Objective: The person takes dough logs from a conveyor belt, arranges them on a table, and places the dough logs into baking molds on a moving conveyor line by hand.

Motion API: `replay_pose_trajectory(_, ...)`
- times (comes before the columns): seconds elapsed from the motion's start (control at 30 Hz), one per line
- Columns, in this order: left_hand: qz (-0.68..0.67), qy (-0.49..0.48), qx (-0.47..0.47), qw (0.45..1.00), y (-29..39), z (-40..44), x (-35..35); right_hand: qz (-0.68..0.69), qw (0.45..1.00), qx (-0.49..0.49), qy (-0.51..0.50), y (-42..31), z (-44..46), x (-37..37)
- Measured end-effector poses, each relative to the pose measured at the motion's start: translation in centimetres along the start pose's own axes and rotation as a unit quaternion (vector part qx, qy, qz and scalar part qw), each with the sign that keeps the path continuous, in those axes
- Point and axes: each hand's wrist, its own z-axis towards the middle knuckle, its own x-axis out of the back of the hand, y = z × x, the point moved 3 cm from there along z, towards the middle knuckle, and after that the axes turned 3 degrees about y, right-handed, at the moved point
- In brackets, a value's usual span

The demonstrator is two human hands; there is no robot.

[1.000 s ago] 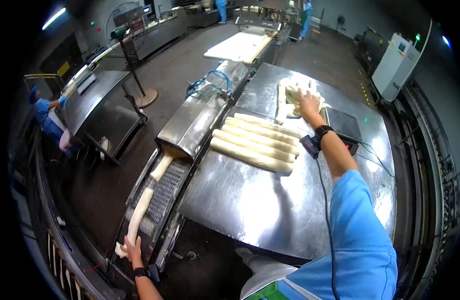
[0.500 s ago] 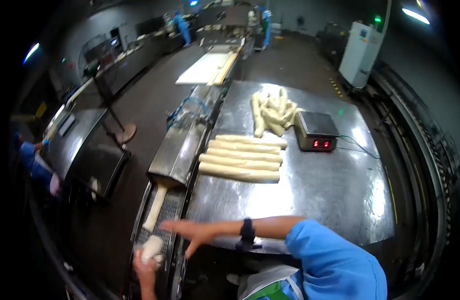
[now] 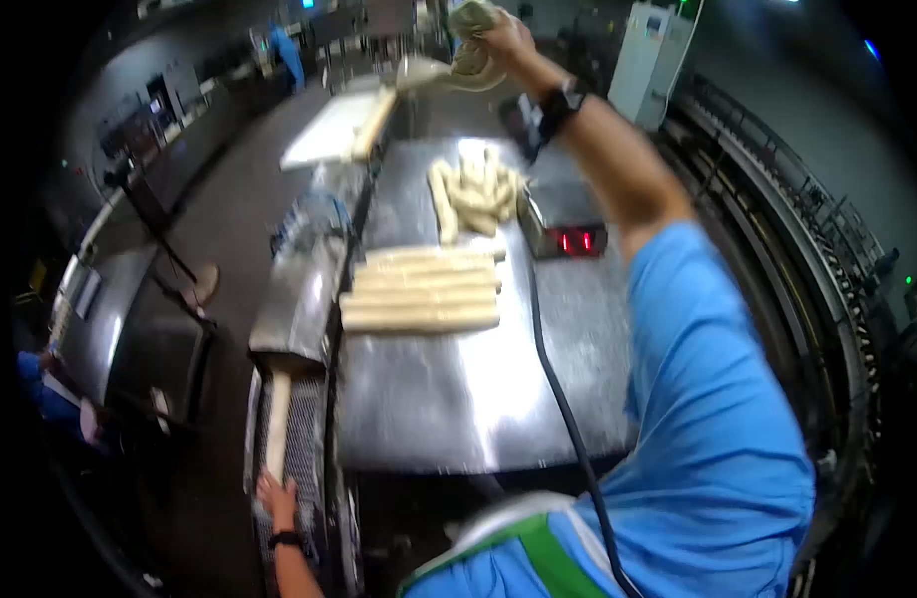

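A long dough strip (image 3: 278,419) comes out of a metal housing and lies along the mesh conveyor (image 3: 306,429). My left hand (image 3: 277,495) is down at the strip's near end, its fingers closed about it. High above the far side of the metal table, my right hand (image 3: 508,42) is raised and closed on a lump of dough (image 3: 472,20). A blurred length of dough trails below and left of that hand. Several dough logs (image 3: 419,299) lie side by side on the table, with a heap of dough pieces (image 3: 473,194) behind them.
A scale (image 3: 568,237) with a red display stands beside the heap on the metal table (image 3: 458,399). The metal housing (image 3: 297,309) covers the conveyor at the left. A dark cable (image 3: 553,369) crosses the view. Another person (image 3: 285,55) stands far back.
My right hand has swung from beside the conveyor up over the table's far side, and now holds dough. My left hand has moved from a dough lump to the strip's end. The view has shifted.
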Motion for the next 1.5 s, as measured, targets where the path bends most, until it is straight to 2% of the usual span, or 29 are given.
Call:
replay_pose_trajectory(0.03,-0.002,0.054,-0.015,0.998,0.2,-1.3,1.0,0.080,0.971,-0.100,-0.203,-0.1,-2.2,-1.5)
replay_pose_trajectory(0.07,0.013,0.063,0.020,0.998,0.5,-2.1,1.8,0.214,0.946,-0.007,-0.242,1.4,-5.3,-3.3)
replay_pose_trajectory(0.13,-0.033,0.071,-0.004,0.997,-1.1,-2.5,1.6,0.016,0.957,0.107,-0.271,4.0,-11.1,-4.5)
replay_pose_trajectory(0.17,-0.037,0.064,-0.001,0.997,-1.7,-1.6,1.6,0.118,0.956,0.033,-0.267,5.7,-15.3,-5.2)
replay_pose_trajectory(0.2,-0.102,-0.024,0.014,0.994,-2.8,-0.5,2.2,0.019,0.920,-0.136,-0.368,4.9,-19.1,-3.7)
replay_pose_trajectory(0.23,-0.162,-0.115,0.028,0.980,-3.9,0.2,2.2,0.115,0.870,-0.220,-0.427,2.2,-22.3,-1.5)
replay_pose_trajectory(0.27,-0.204,-0.109,0.019,0.973,-4.1,0.8,2.8,0.167,0.854,-0.257,-0.420,3.8,-24.8,-1.5)
replay_pose_trajectory(0.3,-0.347,-0.144,0.011,0.926,-4.6,0.7,3.5,0.137,0.874,-0.243,-0.398,3.4,-26.3,-0.6)
replay_pose_trajectory(0.37,-0.602,-0.189,0.093,0.770,-1.6,-0.9,8.4,0.263,0.815,-0.342,-0.386,2.2,-28.6,0.7)
replay_pose_trajectory(0.43,-0.638,-0.177,0.047,0.748,3.3,-2.4,15.4,0.342,0.758,-0.378,-0.407,2.9,-30.8,0.2)
replay_pose_trajectory(0.5,-0.682,-0.182,-0.041,0.707,8.2,-2.2,19.1,0.447,0.655,-0.344,-0.504,-0.2,-32.0,0.0)
replay_pose_trajectory(0.53,-0.697,-0.212,-0.059,0.682,11.0,-2.5,21.5,0.441,0.646,-0.297,-0.548,-2.4,-32.9,-0.3)
replay_pose_trajectory(0.67,-0.754,-0.326,-0.141,0.553,22.6,-3.8,26.2,0.351,0.792,0.185,-0.464,-11.0,-34.9,-1.7)
replay_pose_trajectory(0.73,-0.759,-0.343,-0.201,0.515,26.7,-4.4,27.0,0.505,0.724,0.058,-0.467,-15.0,-33.7,-1.5)
replay_pose_trajectory(0.77,-0.756,-0.340,-0.236,0.506,28.0,-4.8,27.2,0.607,0.626,-0.106,-0.477,-15.7,-34.1,-1.5)
replay_pose_trajectory(0.83,-0.771,-0.371,-0.217,0.470,27.9,-3.5,25.8,0.472,0.745,-0.014,-0.472,-13.5,-35.2,-2.2)
replay_pose_trajectory(0.9,-0.681,-0.328,-0.246,0.606,27.0,-3.1,24.0,0.409,0.767,-0.034,-0.493,-10.6,-36.1,-3.5)
replay_pose_trajectory(0.93,-0.682,-0.335,-0.235,0.606,26.5,-3.2,23.0,0.390,0.798,-0.023,-0.459,-9.8,-34.8,-3.7)
replay_pose_trajectory(1.0,-0.638,-0.239,-0.230,0.695,25.3,-3.3,20.3,0.295,0.869,0.027,-0.396,-6.1,-31.2,-5.7)
replay_pose_trajectory(1.03,-0.543,-0.235,-0.245,0.768,23.6,-2.6,18.3,0.285,0.835,-0.048,-0.469,-4.8,-27.6,-6.0)
replay_pose_trajectory(1.07,-0.446,-0.172,-0.274,0.835,21.6,-2.0,16.3,0.227,0.918,0.075,-0.316,-3.3,-24.6,-5.3)
replay_pose_trajectory(1.1,-0.337,-0.110,-0.287,0.890,19.4,-1.6,14.1,0.196,0.900,-0.037,-0.387,-1.3,-21.2,-6.2)
replay_pose_trajectory(1.13,-0.318,-0.085,-0.240,0.913,16.9,-0.9,11.7,0.279,0.852,-0.260,-0.359,-1.1,-18.1,-5.9)
replay_pose_trajectory(1.2,-0.271,-0.057,-0.117,0.954,12.4,-0.7,7.9,0.129,0.951,0.074,-0.270,5.3,-14.1,-8.9)
replay_pose_trajectory(1.27,-0.209,-0.062,0.011,0.976,8.5,-0.5,6.0,-0.117,0.940,0.292,-0.132,8.1,-10.7,-11.4)
replay_pose_trajectory(1.33,-0.163,-0.035,0.059,0.984,6.6,1.2,4.8,-0.239,0.907,0.286,-0.197,15.3,-9.5,-16.4)
replay_pose_trajectory(1.37,-0.150,-0.005,0.052,0.987,5.9,2.0,4.8,-0.332,0.876,0.192,-0.292,18.0,-10.1,-19.1)
replay_pose_trajectory(1.4,-0.144,-0.007,0.059,0.988,5.4,2.9,4.7,-0.301,0.869,0.205,-0.336,20.4,-12.2,-20.8)
replay_pose_trajectory(1.5,-0.153,-0.003,0.058,0.987,7.4,6.1,5.5,-0.011,0.897,-0.078,-0.435,16.3,-18.2,-21.7)
